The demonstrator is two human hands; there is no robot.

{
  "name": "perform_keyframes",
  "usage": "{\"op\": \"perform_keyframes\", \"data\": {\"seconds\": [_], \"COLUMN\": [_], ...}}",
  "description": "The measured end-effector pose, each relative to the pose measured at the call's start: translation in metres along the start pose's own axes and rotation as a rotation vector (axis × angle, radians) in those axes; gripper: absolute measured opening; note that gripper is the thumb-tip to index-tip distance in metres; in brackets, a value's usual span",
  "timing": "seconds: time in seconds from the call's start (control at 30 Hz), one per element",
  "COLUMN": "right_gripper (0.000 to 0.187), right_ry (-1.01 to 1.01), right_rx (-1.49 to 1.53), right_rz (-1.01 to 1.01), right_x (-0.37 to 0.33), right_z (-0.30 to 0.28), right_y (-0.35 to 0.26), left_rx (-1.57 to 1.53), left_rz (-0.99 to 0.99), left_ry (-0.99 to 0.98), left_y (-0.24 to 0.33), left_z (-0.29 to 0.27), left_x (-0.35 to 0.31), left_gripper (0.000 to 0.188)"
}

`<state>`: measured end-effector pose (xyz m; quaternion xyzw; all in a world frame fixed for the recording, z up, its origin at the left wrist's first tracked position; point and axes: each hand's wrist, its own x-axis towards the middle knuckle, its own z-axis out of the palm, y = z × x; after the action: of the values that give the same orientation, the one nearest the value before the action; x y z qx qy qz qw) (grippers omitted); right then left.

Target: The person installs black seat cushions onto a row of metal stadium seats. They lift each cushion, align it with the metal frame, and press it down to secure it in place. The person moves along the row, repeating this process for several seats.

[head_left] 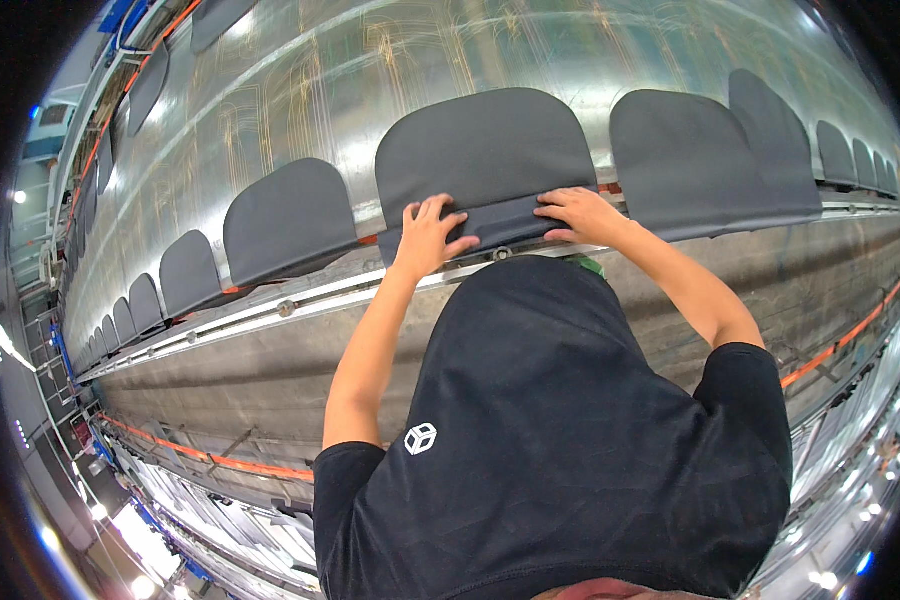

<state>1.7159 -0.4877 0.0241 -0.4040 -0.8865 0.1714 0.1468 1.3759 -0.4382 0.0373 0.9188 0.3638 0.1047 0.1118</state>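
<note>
A dark grey sheet piece (485, 145) with a rounded far edge lies on the shiny metal table in front of me. Along its near edge runs a folded-over strip (505, 222), darker than the rest. My left hand (430, 235) rests on the left end of this strip, fingers bent and thumb spread apart. On the right end lies my right hand (578, 215), its fingers stretched flat across the strip and its thumb apart, lower down. Neither hand is closed around the piece. What lies under the fold is hidden.
Similar grey pieces (290, 215) line the table edge to the left, and overlapping ones (685, 150) lie to the right. The scratched metal tabletop (310, 90) stretches beyond. A metal rail (300, 303) follows the near edge, and orange strips (220, 462) run farther out.
</note>
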Motion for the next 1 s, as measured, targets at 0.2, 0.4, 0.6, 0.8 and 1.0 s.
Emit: {"op": "perform_keyframes", "data": {"seconds": [0.2, 0.4, 0.6, 0.8, 1.0], "right_gripper": [0.034, 0.031, 0.025, 0.028, 0.028], "right_ry": [-0.297, -0.129, -0.013, 0.065, -0.378], "right_rx": [0.399, 0.135, 0.187, 0.089, 0.266], "right_rz": [0.354, 0.215, 0.314, 0.264, 0.398], "right_x": [0.028, 0.043, 0.050, 0.054, 0.040], "right_z": [-0.013, 0.001, -0.036, -0.098, -0.160], "right_y": [0.013, 0.024, 0.017, -0.010, -0.050], "left_rx": [-0.349, 0.009, -0.061, -0.039, -0.303], "left_rz": [-0.226, -0.026, -0.160, -0.212, -0.303], "left_ry": [-0.345, 0.123, -0.114, -0.018, -0.331], "left_y": [-0.004, -0.008, -0.017, -0.005, 0.033], "left_z": [-0.012, 0.003, -0.012, -0.077, -0.151], "left_x": [0.000, 0.020, 0.009, 0.025, 0.018], "left_gripper": [0.044, 0.030, 0.026, 0.033, 0.036]}}
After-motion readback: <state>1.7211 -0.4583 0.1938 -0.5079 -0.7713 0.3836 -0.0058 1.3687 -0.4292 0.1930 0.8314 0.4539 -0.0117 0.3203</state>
